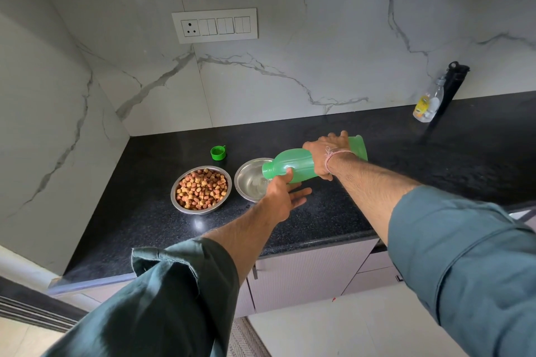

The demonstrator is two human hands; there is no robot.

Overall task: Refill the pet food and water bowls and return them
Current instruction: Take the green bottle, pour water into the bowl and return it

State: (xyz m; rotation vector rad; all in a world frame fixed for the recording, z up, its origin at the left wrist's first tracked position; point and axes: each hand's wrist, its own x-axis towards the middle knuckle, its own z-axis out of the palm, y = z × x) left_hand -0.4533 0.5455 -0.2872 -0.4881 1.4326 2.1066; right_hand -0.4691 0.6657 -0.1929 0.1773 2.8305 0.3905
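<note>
Two steel bowls stand side by side on the black counter [406, 153]. The food bowl [201, 189] on the left is full of brown and orange kibble. To its right, the water bowl [251, 180] has water running into it. My right hand [326, 156] grips a green plastic bottle [293, 164] around its middle, tipped on its side with the mouth over the water bowl. Just below the bottle's neck my left hand [282, 195] has its thumb touching the bottle and its fingers spread. The bottle's green cap [218, 152] lies behind the bowls.
A small clear bottle with a yellow label [426, 103] and a tall black bottle [452, 81] stand at the back right against the marble wall. A switch panel [214, 25] sits on the wall above. Cabinet fronts [304, 275] and floor lie below the counter edge.
</note>
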